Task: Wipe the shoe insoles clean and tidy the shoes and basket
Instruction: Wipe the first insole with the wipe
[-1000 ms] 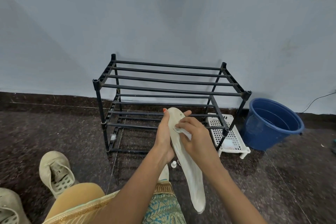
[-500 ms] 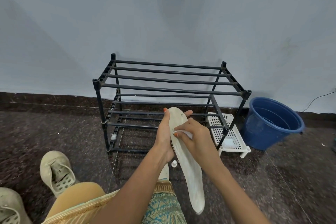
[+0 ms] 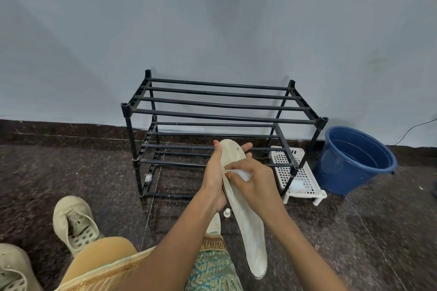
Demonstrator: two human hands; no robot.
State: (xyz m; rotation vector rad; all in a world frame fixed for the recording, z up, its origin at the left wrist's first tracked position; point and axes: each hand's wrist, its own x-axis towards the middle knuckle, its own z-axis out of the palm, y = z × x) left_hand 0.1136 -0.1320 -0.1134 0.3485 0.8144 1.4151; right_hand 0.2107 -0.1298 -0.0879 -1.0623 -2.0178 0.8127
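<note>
A long off-white insole [image 3: 248, 227] is held upright in front of me. My left hand [image 3: 214, 177] grips its upper part from behind, fingertips showing past the top edge. My right hand [image 3: 255, 182] pinches a small white wipe [image 3: 241, 174] and presses it against the insole's face a little below the toe end. Two beige shoes lie on the floor at the lower left, one [image 3: 74, 222] with its opening up, the other [image 3: 14, 269] cut by the frame edge. A white perforated basket [image 3: 301, 179] sits on the floor by the rack's right legs.
A black two-tier bar rack [image 3: 222, 111] stands against the pale wall. A blue bucket [image 3: 354, 160] is to its right. A small white bottle [image 3: 227, 212] stands on the dark speckled floor below my left hand. My knees fill the bottom edge.
My right hand with the wipe has slid a short way down the insole's face. The left hand and insole have stayed nearly in place.
</note>
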